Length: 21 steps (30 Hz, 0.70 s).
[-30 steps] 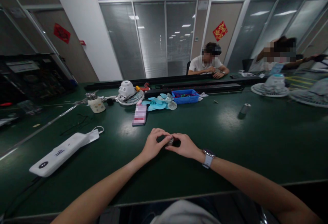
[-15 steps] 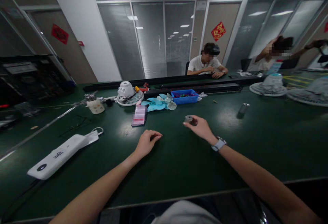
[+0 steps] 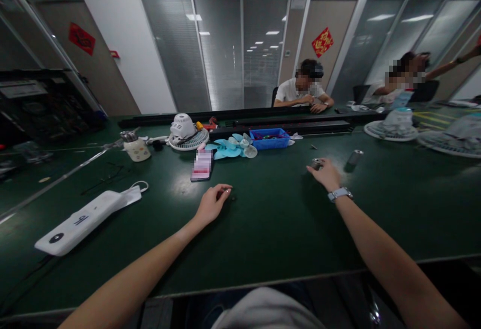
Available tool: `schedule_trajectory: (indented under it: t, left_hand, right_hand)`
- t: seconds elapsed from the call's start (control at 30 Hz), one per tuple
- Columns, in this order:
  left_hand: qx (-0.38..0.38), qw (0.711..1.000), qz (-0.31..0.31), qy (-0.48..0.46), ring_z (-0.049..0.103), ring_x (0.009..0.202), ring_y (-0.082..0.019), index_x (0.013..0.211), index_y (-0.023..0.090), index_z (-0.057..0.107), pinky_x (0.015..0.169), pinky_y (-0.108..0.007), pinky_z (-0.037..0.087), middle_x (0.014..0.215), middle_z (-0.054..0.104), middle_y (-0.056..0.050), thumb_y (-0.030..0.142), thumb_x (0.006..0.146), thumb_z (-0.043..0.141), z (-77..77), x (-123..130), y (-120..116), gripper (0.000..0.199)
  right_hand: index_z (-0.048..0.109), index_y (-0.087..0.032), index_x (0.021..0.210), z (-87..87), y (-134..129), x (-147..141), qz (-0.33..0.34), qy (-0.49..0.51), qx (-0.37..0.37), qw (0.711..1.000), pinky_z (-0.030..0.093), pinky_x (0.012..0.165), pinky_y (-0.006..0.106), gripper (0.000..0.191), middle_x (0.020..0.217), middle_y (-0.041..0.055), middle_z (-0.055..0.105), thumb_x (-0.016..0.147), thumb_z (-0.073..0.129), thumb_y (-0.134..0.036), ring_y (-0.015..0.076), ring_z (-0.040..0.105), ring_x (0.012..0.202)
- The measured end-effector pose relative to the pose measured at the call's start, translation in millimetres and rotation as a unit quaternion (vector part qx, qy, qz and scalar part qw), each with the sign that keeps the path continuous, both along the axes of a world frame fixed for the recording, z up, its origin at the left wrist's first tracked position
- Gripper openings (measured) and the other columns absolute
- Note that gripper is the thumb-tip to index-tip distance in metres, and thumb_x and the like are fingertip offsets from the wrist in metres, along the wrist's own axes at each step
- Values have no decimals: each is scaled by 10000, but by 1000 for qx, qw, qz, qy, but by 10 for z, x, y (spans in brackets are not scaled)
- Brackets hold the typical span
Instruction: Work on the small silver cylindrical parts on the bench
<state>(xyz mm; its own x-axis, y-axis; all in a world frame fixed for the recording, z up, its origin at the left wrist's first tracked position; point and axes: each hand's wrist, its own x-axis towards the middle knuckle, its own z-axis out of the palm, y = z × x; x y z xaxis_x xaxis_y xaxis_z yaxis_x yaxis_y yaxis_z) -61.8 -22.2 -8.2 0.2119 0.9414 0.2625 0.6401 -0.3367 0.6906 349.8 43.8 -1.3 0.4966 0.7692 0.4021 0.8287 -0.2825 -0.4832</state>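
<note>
My right hand is closed around a short grey metal cylinder, fingers and thumb at its sides. Just to the right of that hand a second silver cylinder stands on the green table, apart from it. My left hand rests on the table with thumb and fingertips pressed together; whatever they hold, if anything, is too small to make out. A tiny dark piece lies beside its fingertips.
A phone, blue fan blades, a fan part with a white grille and a blue bin stand ahead. To the left are a patterned bottle and a long white device. Two people sit across the table.
My right hand has moved right with the metal cylinder, towards the standing one. My left hand has hardly moved; a tiny dark piece now shows beside it.
</note>
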Motion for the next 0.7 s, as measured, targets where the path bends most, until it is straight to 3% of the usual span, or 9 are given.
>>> schedule_trajectory:
  t: [0.07,0.1,0.17,0.2,0.27,0.37,0.47,0.7]
  left_hand:
    - [-9,999,27,-28,596,761,-192,1065,185,623,702,-300,438,807,638,-35,423,925,418,0,12,-8,344]
    - [-13,998,39,-39,596,740,-191,1041,181,609,686,-295,435,776,624,-28,421,927,408,1,19,-12,333]
    - [-15,997,57,-54,594,706,-190,1001,186,586,661,-288,429,722,597,-12,414,925,400,3,29,-18,303]
    - [-14,996,65,-57,590,690,-189,984,191,579,652,-286,426,703,588,-5,409,924,399,2,33,-19,289]
    - [-4,995,72,-64,586,673,-185,960,197,573,649,-285,426,701,587,-2,401,922,398,-5,36,-19,271]
    - [13,995,66,-74,594,699,-180,954,197,570,673,-288,439,776,618,-15,391,926,395,-26,31,-15,263]
    - [14,995,57,-78,598,716,-175,967,197,565,687,-287,448,823,631,-21,393,932,395,-52,25,-10,262]
    - [3,995,65,-76,578,655,-176,960,201,561,644,-278,417,716,597,4,422,919,410,-39,30,-14,271]
  right_hand:
    - [450,-127,1336,85,-111,-267,-8,-48,75,996,407,939,509,710,1284,223,557,744,706,-425,365,518,1171]
    - [420,-139,1367,127,-186,-450,25,-68,106,992,361,989,533,703,1336,217,516,772,685,-402,367,468,1229]
    - [449,-188,1363,181,-369,-881,175,-97,135,971,309,1044,540,554,1364,171,504,857,593,-361,335,433,1273]
    - [489,-223,1339,187,-471,-1109,272,-94,110,951,318,1047,531,470,1370,145,508,892,550,-353,315,442,1275]
    - [493,-277,1359,161,-670,-1525,454,-85,36,886,336,1062,499,439,1462,103,432,926,510,-349,281,411,1324]
    - [466,-304,1399,79,-876,-1922,603,-97,-38,791,298,1109,470,446,1552,62,306,956,478,-351,254,300,1411]
    - [484,-276,1395,15,-922,-2029,632,-118,-57,764,282,1119,459,416,1518,61,374,985,428,-323,236,306,1413]
    - [700,-258,1125,6,-822,-1962,598,-110,-1,794,411,978,390,270,1161,36,697,955,495,-213,204,604,1133]
